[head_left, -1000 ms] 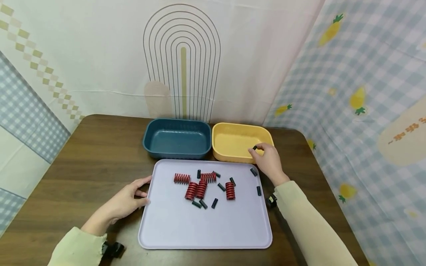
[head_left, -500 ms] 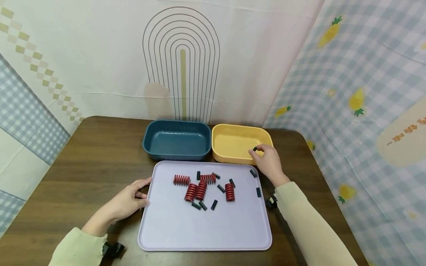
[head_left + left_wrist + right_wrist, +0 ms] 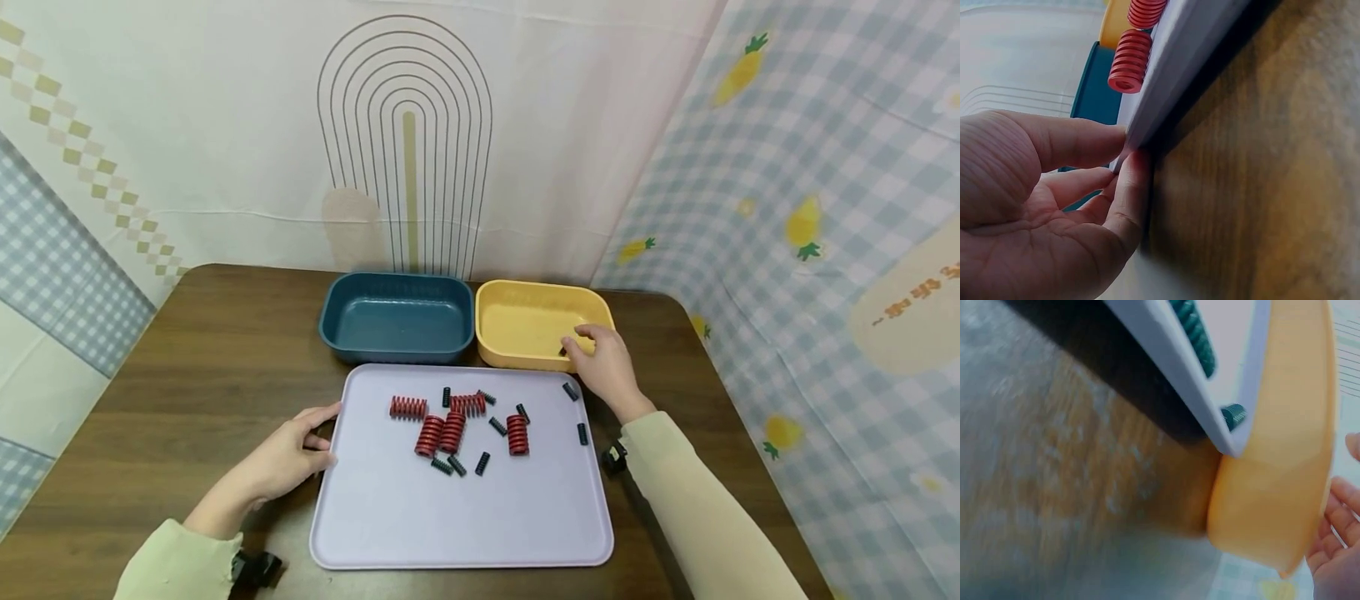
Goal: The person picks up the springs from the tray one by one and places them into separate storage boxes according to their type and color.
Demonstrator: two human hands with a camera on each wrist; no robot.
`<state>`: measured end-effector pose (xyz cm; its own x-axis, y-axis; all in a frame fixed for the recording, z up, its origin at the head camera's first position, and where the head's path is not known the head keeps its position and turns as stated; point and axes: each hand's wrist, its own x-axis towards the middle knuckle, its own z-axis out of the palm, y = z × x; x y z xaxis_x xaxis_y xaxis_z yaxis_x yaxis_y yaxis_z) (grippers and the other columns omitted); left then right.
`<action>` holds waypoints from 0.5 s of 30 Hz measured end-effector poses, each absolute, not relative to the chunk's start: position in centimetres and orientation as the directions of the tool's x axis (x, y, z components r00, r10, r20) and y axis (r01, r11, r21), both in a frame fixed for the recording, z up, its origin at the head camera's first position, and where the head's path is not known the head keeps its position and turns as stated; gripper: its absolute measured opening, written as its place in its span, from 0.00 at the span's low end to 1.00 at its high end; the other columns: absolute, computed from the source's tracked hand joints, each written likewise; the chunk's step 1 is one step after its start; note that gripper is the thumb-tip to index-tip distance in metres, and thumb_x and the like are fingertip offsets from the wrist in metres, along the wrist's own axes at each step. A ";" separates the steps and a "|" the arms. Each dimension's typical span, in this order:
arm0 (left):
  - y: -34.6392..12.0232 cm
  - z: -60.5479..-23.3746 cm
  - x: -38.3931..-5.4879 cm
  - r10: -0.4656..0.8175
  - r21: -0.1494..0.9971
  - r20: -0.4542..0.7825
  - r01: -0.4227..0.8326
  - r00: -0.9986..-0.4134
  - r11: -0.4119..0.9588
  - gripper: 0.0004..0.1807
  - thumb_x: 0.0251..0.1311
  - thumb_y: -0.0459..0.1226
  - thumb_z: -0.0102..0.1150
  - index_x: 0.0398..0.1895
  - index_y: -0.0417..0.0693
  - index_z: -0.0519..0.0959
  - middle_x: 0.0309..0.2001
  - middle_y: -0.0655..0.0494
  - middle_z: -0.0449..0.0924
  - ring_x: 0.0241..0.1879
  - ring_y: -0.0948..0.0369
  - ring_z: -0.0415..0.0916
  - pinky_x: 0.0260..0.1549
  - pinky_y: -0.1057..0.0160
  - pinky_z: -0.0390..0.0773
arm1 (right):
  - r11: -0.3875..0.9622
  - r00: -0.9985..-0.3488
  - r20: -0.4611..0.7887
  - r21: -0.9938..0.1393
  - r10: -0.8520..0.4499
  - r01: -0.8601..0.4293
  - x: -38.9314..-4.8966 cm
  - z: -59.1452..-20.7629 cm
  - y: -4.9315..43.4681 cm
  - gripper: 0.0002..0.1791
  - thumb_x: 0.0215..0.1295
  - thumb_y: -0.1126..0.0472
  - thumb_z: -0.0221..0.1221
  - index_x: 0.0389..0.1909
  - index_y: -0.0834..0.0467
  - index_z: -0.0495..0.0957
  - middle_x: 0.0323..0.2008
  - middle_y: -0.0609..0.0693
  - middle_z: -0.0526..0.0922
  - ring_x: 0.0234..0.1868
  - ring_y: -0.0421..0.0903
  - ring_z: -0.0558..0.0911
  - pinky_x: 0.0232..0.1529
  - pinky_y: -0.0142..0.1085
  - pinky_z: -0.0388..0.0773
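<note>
My left hand (image 3: 288, 457) pinches the left rim of the pale lilac tray (image 3: 457, 525); in the left wrist view the thumb (image 3: 1085, 140) lies at the upper edge and a finger (image 3: 1129, 197) below it. Over the front right corner of the yellow bin (image 3: 517, 360) is my right hand (image 3: 606, 367), thumb and forefinger parted with nothing between them. A small dark spring (image 3: 562, 352) shows inside the bin just below the thumb. On the tray lie several red springs (image 3: 517, 435) and several small dark green springs (image 3: 482, 463).
A dark blue bin (image 3: 397, 354) stands left of the yellow one, both behind the tray on the brown wooden table (image 3: 187, 358). Two green springs lie near the tray's right edge, one of them at the side (image 3: 582, 433). Patterned cloth (image 3: 247, 125) hangs behind.
The right thumb and forefinger have parted, and the small dark spring they held has dropped into the yellow bin. The left hand stays at the tray's rim.
</note>
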<state>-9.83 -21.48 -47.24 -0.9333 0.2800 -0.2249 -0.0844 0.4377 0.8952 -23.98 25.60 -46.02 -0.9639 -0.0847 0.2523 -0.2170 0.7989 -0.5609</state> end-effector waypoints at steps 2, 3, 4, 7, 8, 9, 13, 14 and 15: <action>-21.5 -47.2 -9.8 0.287 0.896 -0.226 -0.083 -0.931 0.436 0.40 0.57 0.24 0.61 0.73 0.37 0.57 0.65 0.38 0.58 0.46 0.52 0.72 0.35 0.64 0.78 | 0.781 -0.953 0.287 -0.570 -0.101 -0.254 -23.6 -45.7 26.0 0.26 0.67 0.47 0.59 0.54 0.64 0.78 0.53 0.60 0.78 0.54 0.60 0.74 0.55 0.54 0.68; -21.5 -47.2 -9.8 0.288 0.896 -0.225 -0.082 -0.931 0.436 0.40 0.57 0.24 0.61 0.73 0.36 0.57 0.65 0.38 0.58 0.46 0.52 0.72 0.35 0.64 0.78 | 0.773 -0.945 0.307 -0.570 -0.114 -0.279 -23.4 -45.6 26.2 0.26 0.67 0.47 0.59 0.54 0.64 0.78 0.53 0.60 0.78 0.53 0.59 0.74 0.54 0.54 0.69; -21.6 -47.2 -9.8 0.284 0.896 -0.227 -0.085 -0.932 0.437 0.40 0.57 0.24 0.61 0.73 0.37 0.57 0.65 0.38 0.58 0.46 0.52 0.72 0.35 0.64 0.78 | 0.764 -0.937 0.327 -0.570 -0.124 -0.300 -23.0 -45.4 26.3 0.25 0.66 0.48 0.60 0.54 0.63 0.78 0.52 0.59 0.78 0.52 0.59 0.74 0.53 0.54 0.69; -21.7 -47.2 -9.8 0.283 0.893 -0.225 -0.081 -0.932 0.442 0.40 0.57 0.23 0.60 0.73 0.36 0.57 0.65 0.38 0.58 0.46 0.52 0.72 0.35 0.65 0.78 | 0.754 -0.912 0.374 -0.547 -0.169 -0.364 -21.9 -44.9 26.9 0.23 0.65 0.49 0.62 0.53 0.61 0.79 0.50 0.56 0.79 0.50 0.56 0.75 0.50 0.52 0.72; -21.7 -47.2 -9.8 0.282 0.893 -0.226 -0.082 -0.933 0.444 0.40 0.57 0.23 0.60 0.73 0.37 0.57 0.65 0.38 0.58 0.45 0.51 0.72 0.35 0.64 0.78 | 0.748 -0.906 0.383 -0.544 -0.182 -0.381 -21.4 -44.7 27.1 0.22 0.65 0.50 0.62 0.53 0.60 0.79 0.49 0.56 0.79 0.50 0.55 0.75 0.49 0.52 0.72; -21.7 -47.2 -9.8 0.282 0.891 -0.229 -0.084 -0.932 0.446 0.40 0.57 0.23 0.60 0.73 0.37 0.57 0.65 0.38 0.58 0.45 0.52 0.72 0.35 0.64 0.78 | 0.742 -0.902 0.386 -0.544 -0.194 -0.392 -20.9 -44.6 27.3 0.22 0.64 0.50 0.63 0.53 0.59 0.79 0.49 0.55 0.80 0.50 0.55 0.76 0.49 0.51 0.73; -21.7 -47.3 -9.9 0.291 0.891 -0.235 -0.086 -0.928 0.445 0.40 0.57 0.24 0.61 0.73 0.38 0.57 0.65 0.38 0.58 0.46 0.52 0.72 0.35 0.64 0.78 | 0.714 -0.911 0.333 -0.574 -0.245 -0.402 -18.8 -44.1 27.9 0.23 0.63 0.52 0.65 0.55 0.57 0.78 0.48 0.55 0.80 0.48 0.52 0.78 0.46 0.49 0.75; -21.7 -47.3 -9.9 0.288 0.892 -0.239 -0.093 -0.927 0.442 0.40 0.57 0.24 0.61 0.73 0.39 0.57 0.65 0.39 0.59 0.46 0.51 0.72 0.35 0.64 0.78 | 0.708 -0.917 0.306 -0.587 -0.255 -0.393 -18.3 -44.1 28.0 0.23 0.62 0.52 0.65 0.56 0.57 0.77 0.48 0.55 0.81 0.47 0.51 0.78 0.47 0.48 0.75; -21.7 -47.3 -9.9 0.288 0.893 -0.238 -0.093 -0.927 0.440 0.40 0.57 0.24 0.61 0.73 0.39 0.57 0.65 0.39 0.59 0.46 0.51 0.72 0.35 0.64 0.78 | 0.707 -0.922 0.279 -0.593 -0.267 -0.385 -17.9 -44.1 28.2 0.24 0.62 0.52 0.65 0.57 0.57 0.77 0.48 0.55 0.81 0.47 0.50 0.78 0.47 0.48 0.75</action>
<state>-9.87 -21.67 -47.34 -0.9273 0.2884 -0.2385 -0.0928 0.4400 0.8932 -17.95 28.15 -44.12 -0.9222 -0.2673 0.2794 -0.3847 0.7071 -0.5933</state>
